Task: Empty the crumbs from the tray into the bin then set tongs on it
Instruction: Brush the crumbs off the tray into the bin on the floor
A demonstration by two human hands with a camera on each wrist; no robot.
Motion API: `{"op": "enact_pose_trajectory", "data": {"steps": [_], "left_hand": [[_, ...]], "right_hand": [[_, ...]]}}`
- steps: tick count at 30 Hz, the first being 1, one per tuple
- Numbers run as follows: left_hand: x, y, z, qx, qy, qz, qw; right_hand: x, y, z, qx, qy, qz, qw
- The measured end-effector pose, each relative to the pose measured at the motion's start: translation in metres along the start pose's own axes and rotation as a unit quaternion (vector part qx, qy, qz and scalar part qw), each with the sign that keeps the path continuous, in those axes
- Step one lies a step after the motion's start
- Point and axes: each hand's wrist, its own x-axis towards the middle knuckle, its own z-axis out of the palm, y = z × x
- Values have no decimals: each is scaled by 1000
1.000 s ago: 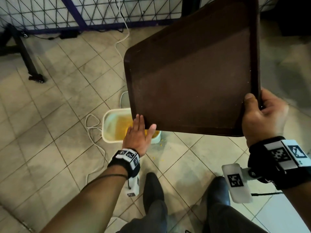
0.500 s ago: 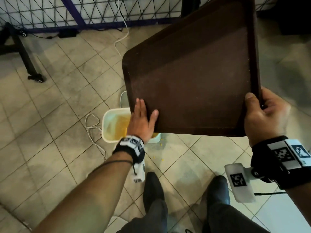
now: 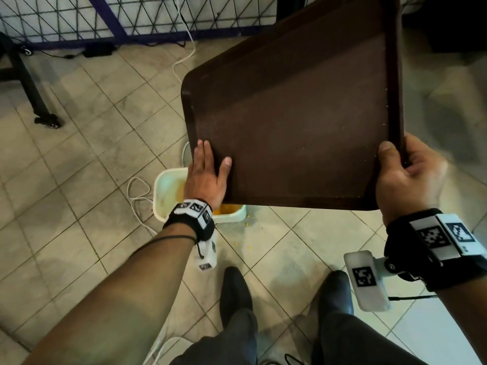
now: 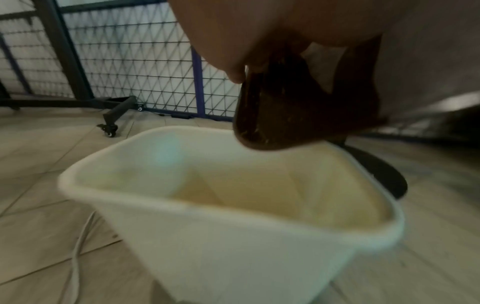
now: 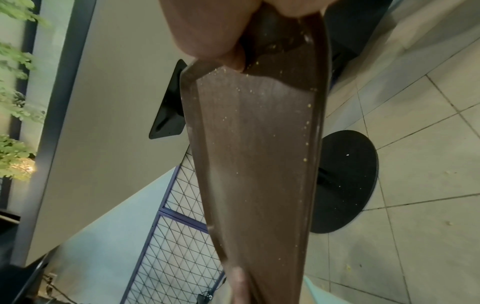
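White bin [image 3: 168, 191] and cable [image 3: 137, 198] lie below tilted tray [image 3: 295, 127].

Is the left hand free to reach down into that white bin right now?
Probably not without letting go: the left hand lies flat against the tilted tray's lower corner, steadying it. The bin sits open directly beneath, so nothing else blocks the way; the right hand grips the opposite edge.

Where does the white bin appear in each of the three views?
Head: white bin left of centre, below the tray.
Left wrist: bin fills the lower centre.
Right wrist: only a pale sliver at the bottom edge, perhaps the bin.
Shared landmark: wire mesh fence.
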Motion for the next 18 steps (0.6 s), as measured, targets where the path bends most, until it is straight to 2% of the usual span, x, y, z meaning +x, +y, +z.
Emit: {"op": "enact_pose_trajectory", "data": {"steps": [4, 5, 9, 12, 15, 18], "left_hand": [[-53, -22, 34, 80, -140, 34, 986], [-61, -25, 37, 85, -146, 39, 985], [-50, -11, 18, 25, -40, 17, 999], [-21, 18, 3, -10, 16, 68, 997], [-15, 37, 9, -25, 25, 101, 994], [-36, 17, 32, -38, -20, 30, 999]], "right_hand": [[1, 3, -1, -6, -2, -7, 1000], [1, 4, -1, -15, -7, -9, 1000], [-1, 8, -3, -50, -18, -21, 998], [0, 4, 0, -54, -27, -26, 998], [1, 2, 3, -41, -26, -16, 999], [1, -2, -1, -10, -17, -4, 1000]]}}
